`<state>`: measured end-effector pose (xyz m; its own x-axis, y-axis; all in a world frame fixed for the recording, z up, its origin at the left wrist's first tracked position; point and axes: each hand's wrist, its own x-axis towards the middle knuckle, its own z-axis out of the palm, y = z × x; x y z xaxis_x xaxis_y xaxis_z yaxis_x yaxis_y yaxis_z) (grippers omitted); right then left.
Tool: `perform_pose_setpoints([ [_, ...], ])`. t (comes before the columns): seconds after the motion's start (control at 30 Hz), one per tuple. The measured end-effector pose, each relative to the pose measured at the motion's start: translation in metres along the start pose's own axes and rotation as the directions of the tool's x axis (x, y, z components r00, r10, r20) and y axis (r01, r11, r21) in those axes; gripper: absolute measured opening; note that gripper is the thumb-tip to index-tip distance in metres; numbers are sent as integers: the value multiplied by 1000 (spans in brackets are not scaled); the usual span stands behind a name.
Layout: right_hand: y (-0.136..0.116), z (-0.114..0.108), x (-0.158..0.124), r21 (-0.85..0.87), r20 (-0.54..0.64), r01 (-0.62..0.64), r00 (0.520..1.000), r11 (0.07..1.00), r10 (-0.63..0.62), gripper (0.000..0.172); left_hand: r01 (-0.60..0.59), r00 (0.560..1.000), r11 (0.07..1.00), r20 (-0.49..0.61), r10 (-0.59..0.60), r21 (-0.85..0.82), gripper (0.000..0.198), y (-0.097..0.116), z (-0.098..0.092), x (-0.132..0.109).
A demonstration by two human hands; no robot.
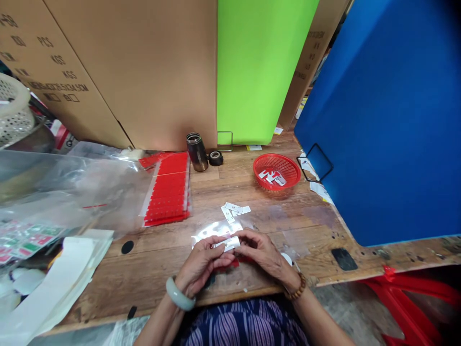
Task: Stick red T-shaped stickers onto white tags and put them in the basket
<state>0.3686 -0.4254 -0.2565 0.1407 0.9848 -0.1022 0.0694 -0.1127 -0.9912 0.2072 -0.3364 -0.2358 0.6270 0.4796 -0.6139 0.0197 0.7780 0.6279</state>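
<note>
Both hands meet over the near edge of the wooden table (252, 192). My left hand (201, 264), with a pale green bangle at the wrist, and my right hand (264, 252), with a wooden bead bracelet, pinch a small white strip (227, 244) between their fingertips. A red piece (230, 264) shows under the hands. Just beyond them lie a clear plastic bag (214, 229) and a few loose white strips (234, 210).
A red basket (276, 171) with white pieces stands at the right. Red sheets in clear bags (167, 190), a dark metal cup (196, 151) and a tape roll (216, 157) sit farther back. Cardboard boxes, a green panel and a blue panel wall the table. Plastic bags and white paper lie left.
</note>
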Motion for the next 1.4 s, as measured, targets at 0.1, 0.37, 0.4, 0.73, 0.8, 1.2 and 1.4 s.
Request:
perform_pose_setpoints([
  [0.1, 0, 2, -5, 41, 11, 40, 999, 998, -40, 21, 30, 999, 1000, 45, -30, 5, 19, 4, 2, -7],
  [0.37, -3, 5, -12, -25, -5, 160, 987, 987, -161, 15, 61, 990, 998, 127, -63, 18, 23, 6, 3, -15],
  [0.4, -4, 5, -13, -30, -6, 157, 988, 987, -157, 14, 59, 989, 998, 133, -62, 23, 23, 6, 3, -15],
  [0.73, 13, -5, -3, -192, -191, 31, 979, 981, -68, 36, -139, 976, 989, -163, 144, 43, 12, -3, 1, 5],
  [0.8, 14, -7, 3, -357, -267, 34, 954, 933, -137, 18, -187, 962, 981, -193, 194, 54, 12, -4, 0, 13],
  [1.2, 13, 5, 26, -629, -294, -46, 938, 776, -183, 12, -271, 923, 962, -273, 270, 32, 15, -14, 1, 47],
  [1.4, 16, 5, 24, -626, -292, -12, 931, 780, -220, 10, -272, 927, 962, -266, 265, 11, 16, -16, -1, 48],
])
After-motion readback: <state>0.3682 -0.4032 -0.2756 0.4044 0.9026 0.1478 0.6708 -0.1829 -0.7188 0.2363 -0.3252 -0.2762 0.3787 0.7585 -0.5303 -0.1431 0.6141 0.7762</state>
